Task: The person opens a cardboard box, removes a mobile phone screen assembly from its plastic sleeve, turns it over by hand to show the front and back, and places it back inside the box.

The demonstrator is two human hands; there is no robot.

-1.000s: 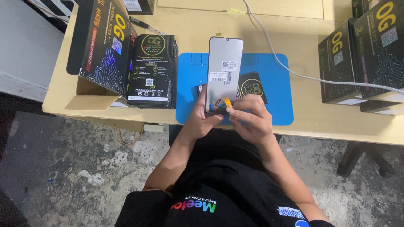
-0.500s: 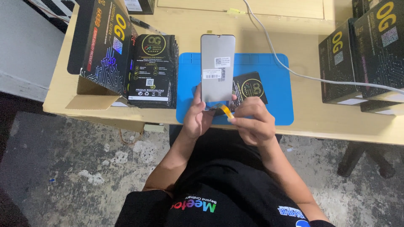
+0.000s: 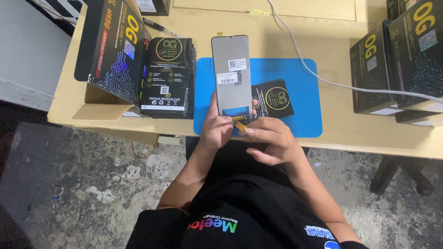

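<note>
Boxes (image 3: 399, 60) flank blue mat (image 3: 302, 106) beneath held screen panel (image 3: 231, 76)

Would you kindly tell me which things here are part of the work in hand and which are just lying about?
In hand:
- phone screen panel, held by left hand
- orange flex tab, pinched by right hand

Lying about:
- small black packet on blue mat
- stack of black packets
- black boxes
- grey cable
</note>
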